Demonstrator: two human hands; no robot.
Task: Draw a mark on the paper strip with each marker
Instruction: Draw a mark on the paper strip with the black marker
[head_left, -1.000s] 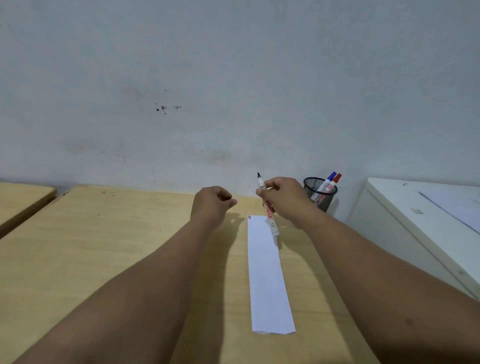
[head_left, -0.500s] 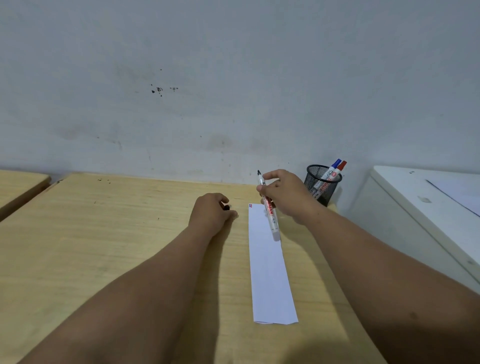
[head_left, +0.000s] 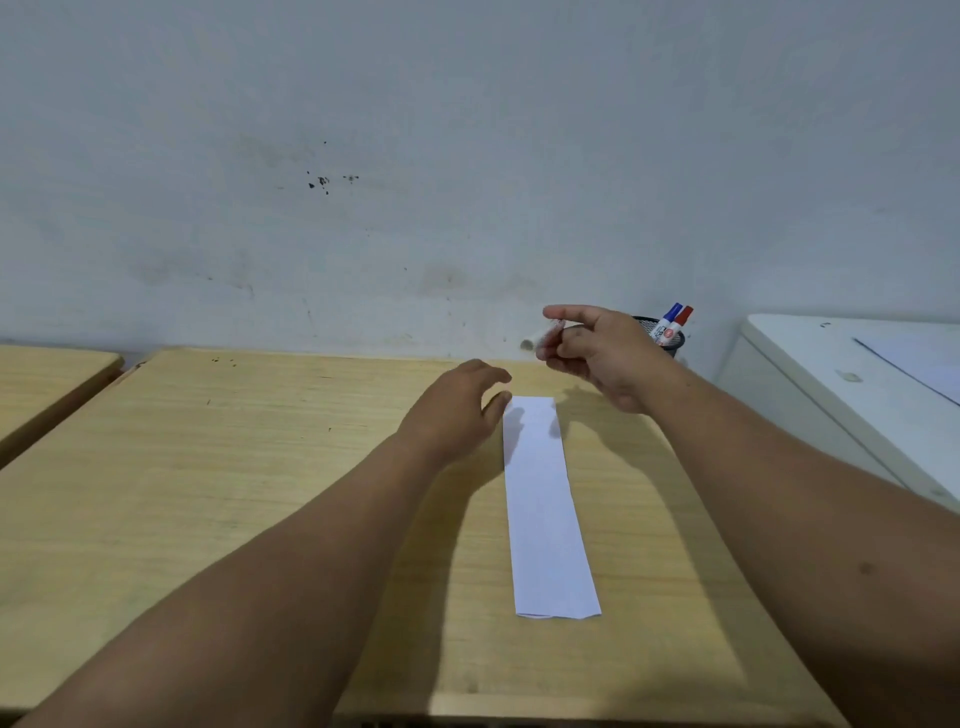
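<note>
Right hand (head_left: 605, 358) pinching a blurred marker (head_left: 545, 340) above the table's (head_left: 260, 467) far edge, left hand (head_left: 457, 410) spread, empty, beside the paper strip (head_left: 545, 509).

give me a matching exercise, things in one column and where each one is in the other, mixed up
Things
1. paper strip
2. blue-capped marker
3. blurred marker
4. left hand

Places
A. standing in the black mesh cup by the wall
B. held in the right hand, raised above the desk
C. lying flat on the wooden desk
D. at the strip's far left corner, fingers loosely curled

Pairs: 1-C, 2-A, 3-B, 4-D
</note>
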